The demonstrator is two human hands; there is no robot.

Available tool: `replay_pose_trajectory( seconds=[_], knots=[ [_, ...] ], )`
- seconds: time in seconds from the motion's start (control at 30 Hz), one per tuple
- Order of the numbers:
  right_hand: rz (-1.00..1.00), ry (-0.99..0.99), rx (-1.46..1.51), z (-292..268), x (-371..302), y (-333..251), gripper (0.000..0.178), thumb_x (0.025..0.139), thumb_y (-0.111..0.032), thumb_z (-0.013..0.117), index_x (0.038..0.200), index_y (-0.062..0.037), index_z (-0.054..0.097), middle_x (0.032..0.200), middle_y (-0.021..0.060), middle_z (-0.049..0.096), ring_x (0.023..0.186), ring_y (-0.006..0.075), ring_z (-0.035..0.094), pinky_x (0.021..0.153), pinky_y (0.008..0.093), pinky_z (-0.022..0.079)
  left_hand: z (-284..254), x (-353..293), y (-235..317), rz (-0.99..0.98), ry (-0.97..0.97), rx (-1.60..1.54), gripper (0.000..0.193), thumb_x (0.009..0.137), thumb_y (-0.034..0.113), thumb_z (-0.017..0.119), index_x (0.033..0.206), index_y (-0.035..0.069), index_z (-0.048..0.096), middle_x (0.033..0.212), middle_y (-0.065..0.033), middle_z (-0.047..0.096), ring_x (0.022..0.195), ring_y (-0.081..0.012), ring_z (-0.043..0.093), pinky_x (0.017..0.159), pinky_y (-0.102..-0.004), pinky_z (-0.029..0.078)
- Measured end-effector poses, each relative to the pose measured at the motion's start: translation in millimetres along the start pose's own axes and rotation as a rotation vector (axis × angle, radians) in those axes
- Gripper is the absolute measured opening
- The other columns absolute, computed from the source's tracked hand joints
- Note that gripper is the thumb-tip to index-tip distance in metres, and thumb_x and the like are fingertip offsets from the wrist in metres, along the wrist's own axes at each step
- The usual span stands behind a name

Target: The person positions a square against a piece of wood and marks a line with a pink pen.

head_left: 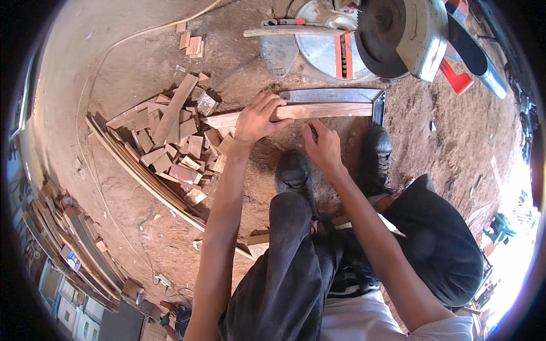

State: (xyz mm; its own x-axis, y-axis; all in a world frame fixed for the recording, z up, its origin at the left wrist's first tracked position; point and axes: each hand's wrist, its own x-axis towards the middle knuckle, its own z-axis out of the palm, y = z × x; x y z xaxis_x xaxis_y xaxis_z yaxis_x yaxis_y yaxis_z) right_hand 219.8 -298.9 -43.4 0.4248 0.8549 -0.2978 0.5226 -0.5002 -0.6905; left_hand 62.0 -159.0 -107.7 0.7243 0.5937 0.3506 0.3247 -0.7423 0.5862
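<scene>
A long wooden strip point(335, 111) lies across the ground in front of me, its left end by the offcuts. Along its far edge runs the metal blade of a try square point(333, 95), whose dark stock crosses the strip's right end. My left hand point(259, 120) is closed over the strip, with the fingers on its far side near the blade's left end and the thumb along the near side. Just below the strip's near edge, my right hand point(324, 146) has its fingers curled together in a pinch. Whatever sits in that pinch is too small or hidden to make out.
Beyond the strip stands a miter saw point(398, 37) with a round metal base and a thin wooden stick on it. Wood offcuts point(170, 136) are heaped at left beside long boards point(142, 170). A yellowish hose point(122, 42) curves over the dirt floor. My shoes point(296, 170) flank my right hand.
</scene>
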Motion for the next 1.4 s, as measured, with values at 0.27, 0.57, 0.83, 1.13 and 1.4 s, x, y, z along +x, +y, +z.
replay_pose_trajectory(
  seconds=[0.27,0.57,0.83,1.13,1.4],
  knots=[
    [-0.081,-0.07,-0.008,-6.0,4.6,5.3,0.018,0.095,-0.022,0.063,0.092,-0.0042,0.064,0.073,0.0196,0.068,0.071,0.0429,0.068,0.064,0.0516,0.053,-1.1,1.3,-0.4,-0.045,-0.043,-0.018,0.056,0.072,0.041,0.089,0.111,0.008,0.067,0.111,-0.0094,0.069,0.101,-0.0297,0.068,0.092,-0.0404,0.056],
    [-0.624,-0.595,-0.568,-43.9,-3.6,42.7,0.018,0.087,-0.016,0.065,0.099,-0.0029,0.063,0.076,0.0179,0.07,0.077,0.0364,0.074,0.066,0.0491,0.057,0.5,3.9,2.6,0.004,-0.079,-0.028,0.052,0.07,0.037,0.091,0.107,0.01,0.065,0.106,-0.0062,0.066,0.099,-0.0287,0.064,0.085,-0.0403,0.056],
    [-0.56,-0.797,-0.932,-237.2,1.7,47.0,0.019,0.083,-0.011,0.067,0.098,-0.0008,0.064,0.078,0.0189,0.072,0.079,0.037,0.074,0.068,0.0483,0.057,-10.7,3.0,-0.1,-0.019,-0.153,0.005,0.045,0.07,0.029,0.089,0.102,0.01,0.064,0.104,-0.005,0.063,0.099,-0.03,0.062,0.088,-0.0418,0.054],
    [-0.063,-0.321,-0.614,-322.9,8.0,94.6,0.052,0.101,-0.039,0.057,0.072,0.002,0.069,0.073,0.0185,0.071,0.069,0.0411,0.067,0.069,0.0498,0.053,-19.1,44.1,70.2,-0.063,-0.068,-0.062,0.046,0.072,0.026,0.088,0.108,0.01,0.066,0.109,-0.0036,0.067,0.091,-0.0281,0.072,0.077,-0.039,0.061],
    [0.281,-0.129,-0.023,-323.9,10.3,72.4,0.061,0.087,-0.063,0.07,0.089,-0.0025,0.063,0.082,0.0082,0.061,0.077,0.0167,0.057,0.067,0.0357,0.046,-124.1,98.1,140.0,0.076,-0.125,0.071,0.047,0.069,0.027,0.09,0.106,0.011,0.066,0.104,-0.0057,0.067,0.089,-0.0276,0.071,0.079,-0.04,0.061]
  ],
)
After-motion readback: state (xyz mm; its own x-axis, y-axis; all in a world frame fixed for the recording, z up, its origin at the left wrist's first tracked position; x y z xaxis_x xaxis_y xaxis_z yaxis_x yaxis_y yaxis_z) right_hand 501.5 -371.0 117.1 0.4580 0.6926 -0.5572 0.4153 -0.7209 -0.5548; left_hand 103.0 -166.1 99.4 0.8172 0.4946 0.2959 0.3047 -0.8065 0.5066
